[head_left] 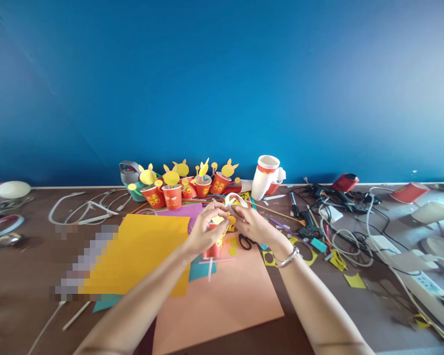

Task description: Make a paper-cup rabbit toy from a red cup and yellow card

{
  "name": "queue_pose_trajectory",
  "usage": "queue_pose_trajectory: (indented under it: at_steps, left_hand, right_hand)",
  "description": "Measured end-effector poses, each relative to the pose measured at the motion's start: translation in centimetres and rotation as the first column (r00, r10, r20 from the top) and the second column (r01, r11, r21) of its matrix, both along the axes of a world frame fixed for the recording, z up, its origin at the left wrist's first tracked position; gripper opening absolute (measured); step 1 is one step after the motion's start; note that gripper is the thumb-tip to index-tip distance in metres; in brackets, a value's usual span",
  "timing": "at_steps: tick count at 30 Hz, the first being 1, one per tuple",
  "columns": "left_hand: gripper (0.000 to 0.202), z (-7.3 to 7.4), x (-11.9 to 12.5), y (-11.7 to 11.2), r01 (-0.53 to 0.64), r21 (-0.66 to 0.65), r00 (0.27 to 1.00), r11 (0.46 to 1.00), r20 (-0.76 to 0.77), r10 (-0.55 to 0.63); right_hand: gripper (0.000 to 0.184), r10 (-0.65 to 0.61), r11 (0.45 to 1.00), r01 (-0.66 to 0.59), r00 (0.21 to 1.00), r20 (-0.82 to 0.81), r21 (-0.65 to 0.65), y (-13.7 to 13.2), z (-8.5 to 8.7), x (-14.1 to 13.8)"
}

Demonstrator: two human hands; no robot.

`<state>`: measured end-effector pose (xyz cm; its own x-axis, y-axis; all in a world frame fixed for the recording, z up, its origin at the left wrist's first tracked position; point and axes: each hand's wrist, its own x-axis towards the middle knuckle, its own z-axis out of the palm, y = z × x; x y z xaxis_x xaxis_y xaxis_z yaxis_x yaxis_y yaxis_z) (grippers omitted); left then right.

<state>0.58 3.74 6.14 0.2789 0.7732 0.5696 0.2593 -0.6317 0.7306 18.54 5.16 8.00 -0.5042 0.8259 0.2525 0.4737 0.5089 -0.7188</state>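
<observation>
My right hand (pixel 252 223) is closed round a roll of tape (pixel 232 198) with a white ring, above the pink paper sheet (pixel 222 305). My left hand (pixel 203 226) has its fingers pinched together just left of the roll; what lies between the fingertips is too small to make out. Behind and below the fingers is a red paper cup (pixel 211 249) with yellow markings, partly hidden by the left hand. A yellow paper piece (pixel 231 223) shows between the hands. Black-handled scissors (pixel 245 241) lie beneath my right hand. Thin white sticks (pixel 210 270) cross in front of the cup.
Several red cups (pixel 173 197) with yellow paper figures stand along the blue wall. A white cup stack (pixel 265 176) is right of them. An orange-yellow sheet (pixel 144 251) lies left. Glue guns (pixel 311 224), tangled cables, paper scraps and a power strip (pixel 418 281) cover the right side.
</observation>
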Motion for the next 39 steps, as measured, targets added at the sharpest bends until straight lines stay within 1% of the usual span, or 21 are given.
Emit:
queue_pose_trajectory:
  at_steps: [2,4,9,14,17,20,23,25,29,32,36,39]
  left_hand:
    - [0.004,-0.1,-0.1,0.2,-0.004,0.010,0.999,1.000,0.032,0.004]
    - [0.005,-0.1,-0.3,0.3,-0.008,0.044,1.000,0.999,0.027,0.007]
    - [0.010,-0.2,-0.7,0.7,0.010,0.220,0.996,0.976,-0.088,0.010]
    - [0.012,-0.3,-1.1,1.1,0.033,0.343,0.994,0.939,-0.109,0.005]
    - [0.012,-0.1,-1.2,1.1,0.031,0.357,0.993,0.933,-0.116,0.012]
    - [0.012,0.1,-1.2,1.0,0.034,0.325,0.994,0.945,-0.111,0.002]
    - [0.011,0.1,-1.1,0.8,0.040,0.314,0.994,0.949,-0.110,-0.005]
    - [0.010,0.1,-1.1,0.7,0.039,0.341,0.992,0.939,-0.124,0.004]
    - [0.013,0.2,-1.2,0.5,0.043,0.405,0.986,0.913,-0.162,0.026]
    - [0.013,0.3,-1.5,0.4,0.044,0.416,0.983,0.908,-0.179,0.034]
    - [0.013,0.5,-1.7,0.2,0.054,0.407,0.982,0.912,-0.188,0.026]
    - [0.013,0.7,-1.7,0.1,0.056,0.389,0.982,0.919,-0.186,0.019]
  right_hand:
    - [0.015,0.044,0.999,-0.045,0.998,-0.036,-0.015,-0.1,0.1,0.0]
    - [0.017,0.044,0.999,-0.044,0.998,-0.043,0.007,-0.2,0.2,-0.1]
    - [0.021,0.026,0.996,-0.025,0.999,-0.020,0.088,-0.4,0.4,-0.3]
    - [0.022,0.039,0.988,-0.037,0.999,-0.011,0.148,-0.6,1.0,-0.3]
    - [0.021,0.045,0.984,-0.044,0.999,0.000,0.175,-0.8,1.2,-0.3]
    - [0.025,0.070,0.982,-0.069,0.998,0.002,0.178,-1.0,1.3,-0.3]
    - [0.027,0.048,0.982,-0.048,0.999,0.004,0.184,-1.0,1.2,-0.3]
    - [0.028,0.036,0.983,-0.035,0.999,-0.004,0.178,-1.0,1.3,-0.2]
    - [0.024,0.058,0.992,-0.048,0.995,-0.085,0.115,-1.2,1.6,-0.3]
    - [0.024,0.061,0.997,-0.055,0.986,-0.153,0.047,-1.2,1.7,-0.4]
    - [0.033,0.092,0.989,-0.117,0.966,-0.244,-0.094,-1.1,1.3,-0.5]
    - [0.035,0.068,0.966,-0.147,0.939,-0.337,-0.214,-1.0,0.9,-0.7]
